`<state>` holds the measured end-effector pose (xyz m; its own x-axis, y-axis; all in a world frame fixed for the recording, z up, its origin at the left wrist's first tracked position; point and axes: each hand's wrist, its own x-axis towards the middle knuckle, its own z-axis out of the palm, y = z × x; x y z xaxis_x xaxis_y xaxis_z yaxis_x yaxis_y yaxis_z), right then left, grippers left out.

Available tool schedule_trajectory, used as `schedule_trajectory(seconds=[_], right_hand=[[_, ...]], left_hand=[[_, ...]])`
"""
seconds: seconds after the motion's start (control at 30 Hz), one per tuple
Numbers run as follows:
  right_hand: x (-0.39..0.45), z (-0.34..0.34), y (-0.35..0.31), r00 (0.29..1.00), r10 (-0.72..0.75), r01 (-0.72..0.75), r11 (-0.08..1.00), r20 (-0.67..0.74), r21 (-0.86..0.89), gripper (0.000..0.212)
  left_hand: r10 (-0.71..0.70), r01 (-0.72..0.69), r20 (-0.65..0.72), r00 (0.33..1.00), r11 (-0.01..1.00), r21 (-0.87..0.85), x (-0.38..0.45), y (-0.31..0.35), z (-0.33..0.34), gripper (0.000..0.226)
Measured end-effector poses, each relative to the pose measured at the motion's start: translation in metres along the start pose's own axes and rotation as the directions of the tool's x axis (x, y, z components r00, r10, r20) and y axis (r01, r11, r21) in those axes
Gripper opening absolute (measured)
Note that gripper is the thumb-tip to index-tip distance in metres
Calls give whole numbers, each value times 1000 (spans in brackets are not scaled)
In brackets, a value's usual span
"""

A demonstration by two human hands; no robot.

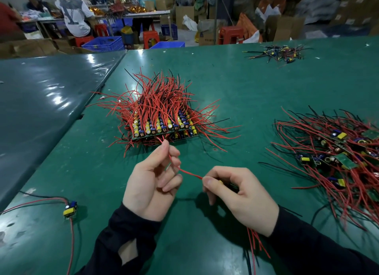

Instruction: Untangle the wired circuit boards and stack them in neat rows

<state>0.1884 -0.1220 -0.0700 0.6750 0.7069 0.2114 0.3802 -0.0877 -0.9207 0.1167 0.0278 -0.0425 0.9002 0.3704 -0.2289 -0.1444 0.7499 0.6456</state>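
A red wire (187,173) is pinched by the left hand (151,184); a board (227,185) is gripped in the right hand (238,194). The wire should be drawn straight before the board is set on the stack (164,129) at 12 o'clock.

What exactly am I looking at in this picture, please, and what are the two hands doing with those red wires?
There is no machine here: a person works with bare hands, and the single picture comes from a wide-angle camera worn on the head, looking forward and down.

The surface is a green-covered worktable. In the middle stands a tidy stacked block of small circuit boards with yellow and blue parts, its red and black wires sticking up and out. At the right lies a loose tangled heap of the same wired boards, not yet sorted. One single wired board lies at the near left, and a small pile of wire pieces sits far off.

The left hand pinches a thin red wire; the right hand grips the small board at its other end, mostly hidden by the fingers.
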Motion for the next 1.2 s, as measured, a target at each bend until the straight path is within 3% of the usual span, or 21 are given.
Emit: schedule_trajectory(seconds=[0.3, 0.53, 0.67, 0.77, 0.83, 0.9, 0.97, 1.07, 1.2], right_hand=[[0, 0, 0, 1000, 16, -16, 1000, 1, 6, 25], [0, -2, 1, 1000, 9, -9, 1000, 15, -16, 26], [-3, 2, 2, 993, -76, 94, 974, 96, -205, 22], [-4, 2, 2, 986, -139, 158, 960, 97, -230, 18], [-4, 2, 1, 980, -178, 195, 956, 93, -221, 18], [-4, 2, 0, 977, -197, 208, 966, 81, -154, 20], [-1, 1, -1, 987, -153, 152, 988, 45, 34, 21], [3, -3, -1, 997, -75, 71, 974, 14, 215, 24], [4, -2, 1, 995, -82, 65, 955, 49, 288, 26]], left_hand=[[1, 2, 144, 990, 1000, -24, -4, 2, 3, 42], [31, -33, -34, 999, 997, -69, 1, 4, 1, 33], [30, -44, -110, 993, 991, -123, 3, 7, -3, 26], [-19, -18, -224, 974, 986, -165, 7, 4, -7, 26], [12, -40, -266, 964, 994, -100, 9, 1, -8, 31], [115, -104, -217, 969, 993, 62, 8, -4, -5, 31], [214, -191, -69, 974, 951, 243, 5, -9, -2, 39], [251, -302, 168, 953, 789, 535, 0, -20, 1, 41], [237, -328, 227, 944, 738, 590, -1, -27, 0, 33]])
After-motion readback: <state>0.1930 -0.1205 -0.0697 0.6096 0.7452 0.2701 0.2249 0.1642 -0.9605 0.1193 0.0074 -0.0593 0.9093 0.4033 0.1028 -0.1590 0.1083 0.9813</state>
